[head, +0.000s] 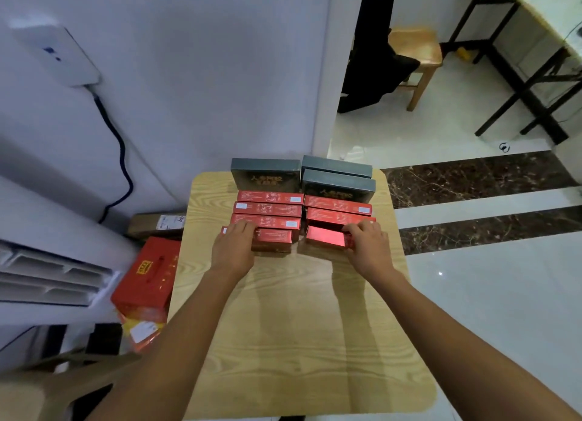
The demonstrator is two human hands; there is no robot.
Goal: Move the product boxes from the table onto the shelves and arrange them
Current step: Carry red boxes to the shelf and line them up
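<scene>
The worktop [299,310] is pale wood-grain laminate, smooth with a faint sheen. The red boxes [267,209] look like thin printed card in a satin finish; the nearest left box [274,236] is duller, while the nearest right box [326,235] has a mirror-glossy, foil-like red face. The grey boxes [266,165] are matt card with gold lettering. The floor [488,294] is polished, reflective tile with dark marbled bands. The stool [415,45] is bare wood.

Of the person, only two bare hands and forearms are shown. The left hand [233,250] and right hand [370,247] are uncovered. The left forearm [189,313] and right forearm [441,319] are seen bare to the picture's edge. Finer detail of the fingers [244,226] is blurred.
</scene>
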